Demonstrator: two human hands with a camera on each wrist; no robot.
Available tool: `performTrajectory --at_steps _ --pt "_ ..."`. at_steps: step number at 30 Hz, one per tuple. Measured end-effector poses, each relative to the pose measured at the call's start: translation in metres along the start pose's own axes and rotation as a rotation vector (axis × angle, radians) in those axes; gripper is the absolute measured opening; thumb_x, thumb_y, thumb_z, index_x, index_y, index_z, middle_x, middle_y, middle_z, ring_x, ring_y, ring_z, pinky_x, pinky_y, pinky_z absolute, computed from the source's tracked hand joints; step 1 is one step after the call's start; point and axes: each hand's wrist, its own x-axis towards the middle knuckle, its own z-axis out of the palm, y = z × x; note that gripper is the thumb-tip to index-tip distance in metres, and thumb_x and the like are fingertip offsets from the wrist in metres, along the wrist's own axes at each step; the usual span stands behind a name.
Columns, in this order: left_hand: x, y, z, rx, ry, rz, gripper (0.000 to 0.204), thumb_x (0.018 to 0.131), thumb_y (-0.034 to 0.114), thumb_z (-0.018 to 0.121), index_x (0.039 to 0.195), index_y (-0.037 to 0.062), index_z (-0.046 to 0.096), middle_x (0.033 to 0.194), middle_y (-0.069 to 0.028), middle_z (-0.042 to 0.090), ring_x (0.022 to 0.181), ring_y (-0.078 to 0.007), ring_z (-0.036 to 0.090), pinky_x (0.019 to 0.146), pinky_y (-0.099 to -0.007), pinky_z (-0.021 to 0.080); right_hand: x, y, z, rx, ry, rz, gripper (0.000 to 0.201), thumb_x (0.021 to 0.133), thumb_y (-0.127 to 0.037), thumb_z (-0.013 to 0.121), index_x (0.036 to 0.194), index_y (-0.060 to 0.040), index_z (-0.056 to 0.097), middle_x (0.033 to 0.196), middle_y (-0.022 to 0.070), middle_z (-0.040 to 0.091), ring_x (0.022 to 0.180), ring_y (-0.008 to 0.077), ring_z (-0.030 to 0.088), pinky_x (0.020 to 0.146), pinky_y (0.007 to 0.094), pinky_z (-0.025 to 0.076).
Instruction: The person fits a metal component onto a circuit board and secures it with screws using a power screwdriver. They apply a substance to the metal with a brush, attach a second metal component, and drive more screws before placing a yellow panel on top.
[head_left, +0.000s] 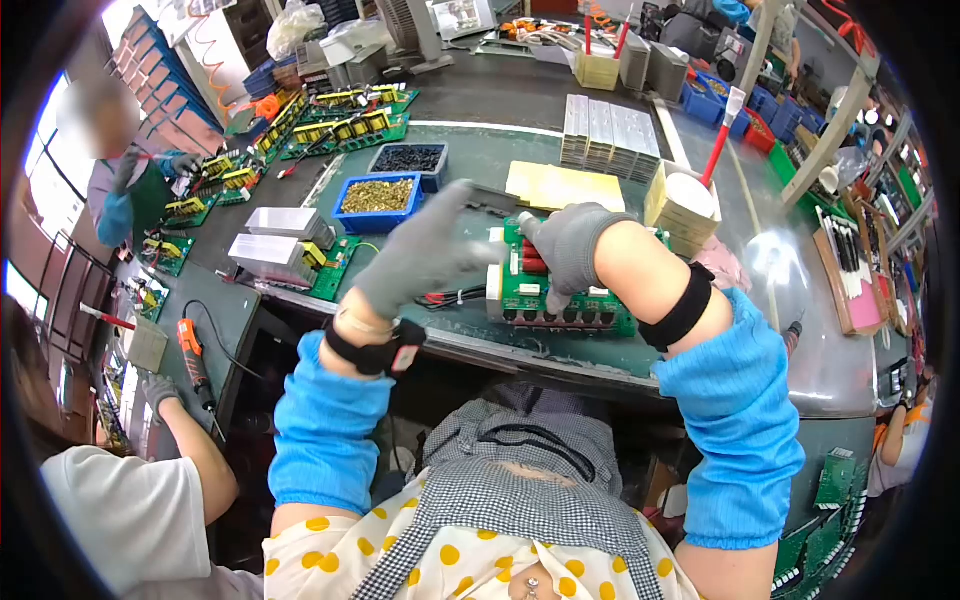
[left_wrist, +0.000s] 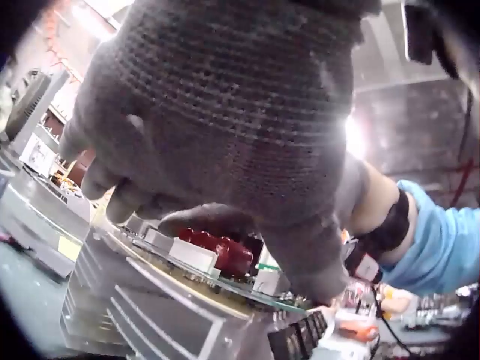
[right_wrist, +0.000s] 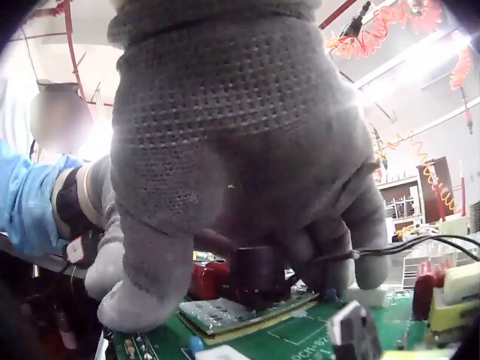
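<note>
A green circuit board (head_left: 525,303) with red cylinders (head_left: 532,262) lies on the bench before me. My right hand (head_left: 575,245), in a grey glove, is over it. In the right wrist view its fingers reach down to the board, the thumb apart from them, and a black round part (right_wrist: 259,270) shows beneath the palm. The left hand (head_left: 425,260), also gloved, is just left of the board with fingers extended, slightly blurred. In the left wrist view it overlaps the board's red cylinders (left_wrist: 217,251) and a finned metal side (left_wrist: 161,307). Black cables (head_left: 450,297) lie below it.
Behind the board lies a yellow pad (head_left: 562,186), with stacked metal plates (head_left: 605,145) beyond. A blue bin (head_left: 378,226) of brass-coloured pieces stands left, a brush (head_left: 722,145) in a yellowish container (head_left: 668,222) right. An orange electric screwdriver (head_left: 192,355) lies near a neighbouring person.
</note>
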Motion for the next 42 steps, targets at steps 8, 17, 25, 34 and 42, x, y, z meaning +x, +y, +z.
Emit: performTrajectory --at_steps 8,17,25,34,42 --pt "-0.084 -0.105 -0.01 0.365 0.268 -0.356 0.034 0.086 0.031 0.07 0.102 0.001 0.069 0.11 -0.0152 0.064 0.102 -0.0341 0.061 0.09 -0.0392 0.049 0.009 -0.01 -0.012 -0.078 -0.103 -0.015 0.116 0.061 -0.044 0.089 0.149 0.0034 0.029 0.108 0.0215 0.07 0.101 0.0376 0.068 0.088 0.0425 0.053" --pt "-0.071 -0.102 0.003 -0.147 0.27 -0.456 0.017 0.092 0.02 0.067 0.093 0.0036 0.063 0.094 -0.0057 0.062 0.083 -0.0194 0.062 0.075 -0.0333 0.05 0.008 -0.007 -0.006 -0.06 -0.081 -0.021 0.116 0.061 -0.045 0.089 0.148 0.0043 0.03 0.105 0.0214 0.071 0.098 0.0379 0.068 0.085 0.0424 0.053" --pt "-0.055 -0.121 0.044 -1.35 0.414 -0.357 0.03 0.102 0.024 0.054 0.125 0.0039 0.056 0.122 -0.0104 0.063 0.108 -0.0231 0.064 0.093 -0.0377 0.053 0.014 -0.005 -0.005 -0.031 -0.12 -0.028 0.117 0.061 -0.044 0.089 0.149 0.0041 0.028 0.104 0.0214 0.071 0.098 0.0376 0.068 0.085 0.0422 0.053" --pt "-0.03 -0.113 0.058 -1.291 0.516 -0.388 0.031 0.101 0.032 0.058 0.114 0.0035 0.064 0.105 -0.0059 0.066 0.094 -0.0149 0.062 0.087 -0.0286 0.05 0.014 -0.007 -0.008 -0.061 -0.109 -0.004 0.118 0.06 -0.045 0.09 0.148 0.0055 0.029 0.105 0.0214 0.07 0.098 0.0379 0.068 0.085 0.0422 0.053" --pt "-0.011 -0.066 0.059 -0.394 0.556 -0.097 0.026 0.1 0.023 0.055 0.093 0.0 0.064 0.091 -0.0024 0.058 0.084 -0.0149 0.053 0.081 -0.028 0.043 0.012 -0.006 -0.009 -0.055 -0.095 -0.024 0.115 0.06 -0.041 0.091 0.146 0.0055 0.032 0.101 0.0213 0.071 0.095 0.0381 0.069 0.082 0.0422 0.054"
